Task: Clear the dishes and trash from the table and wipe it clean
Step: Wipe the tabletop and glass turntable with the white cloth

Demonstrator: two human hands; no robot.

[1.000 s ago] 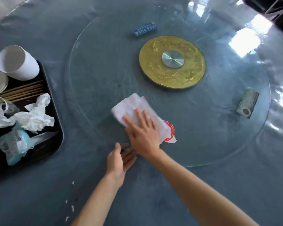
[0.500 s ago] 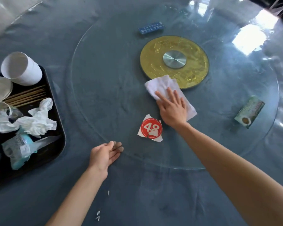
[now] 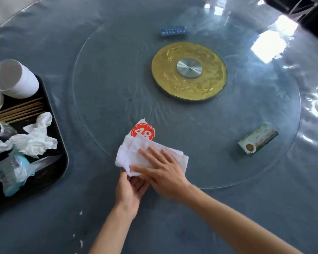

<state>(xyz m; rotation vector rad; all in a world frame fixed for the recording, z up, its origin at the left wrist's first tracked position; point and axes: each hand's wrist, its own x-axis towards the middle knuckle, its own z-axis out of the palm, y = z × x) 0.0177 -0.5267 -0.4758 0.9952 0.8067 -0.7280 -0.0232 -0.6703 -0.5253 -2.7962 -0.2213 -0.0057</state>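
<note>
White cloth [image 3: 150, 154] sits at the near edge of the glass turntable [image 3: 264, 110], folded and bunched, its far-left corner overlapping a red "48" tag [image 3: 142, 132] that lies flat on the glass. Right hand [image 3: 163, 171] lies flat on top of the cloth, fingers straight and slightly spread, pressing it down. Left hand [image 3: 131, 187] is just below it at the turntable rim, palm turned up, fingers loosely cupped under the near-left corner of the cloth; can't tell if it actually pinches the cloth, the right hand covers the contact.

On the turntable: gold disc [image 3: 189, 71] with a metal hub in the middle, blue strip [image 3: 174, 31] beyond it at the far side, green box [image 3: 258, 139] lying near the right rim, well apart from the cloth.

Black tray [image 3: 61, 162] at the left on the grey-blue tablecloth [image 3: 172, 226], off the glass. It holds a white paper cup [image 3: 14, 77] on its side, chopsticks [image 3: 20, 110], crumpled tissues [image 3: 35, 138] and a crushed plastic bottle [image 3: 13, 171]. A few white crumbs [image 3: 80, 242] on the tablecloth near the left forearm.
</note>
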